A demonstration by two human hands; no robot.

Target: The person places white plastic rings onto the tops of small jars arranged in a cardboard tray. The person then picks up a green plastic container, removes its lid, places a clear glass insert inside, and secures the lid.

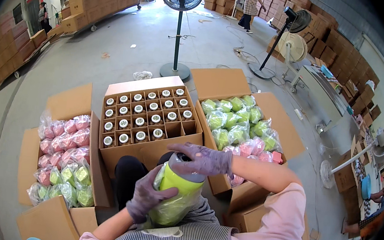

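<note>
My left hand (148, 195), in a grey-purple glove, is closed round the side of a lime-green flask (180, 186). The flask tilts over my lap and has a clear plastic bag about its lower part. Its grey top end faces away from me, toward the divided carton. Over that end lies my right hand (206, 160), gloved alike, its fingers bent across the rim and hiding part of it. A dark patch shows at the top between the fingers; I cannot tell whether it is an opening.
Ahead stands a divided carton (151, 149) of white-topped bottles, with a few vacant cells at its right. Open cartons of bagged pink and green pieces flank it, left (92, 156) and right (206, 135). Beyond are a standing fan (179, 29), stacked boxes and a walking person.
</note>
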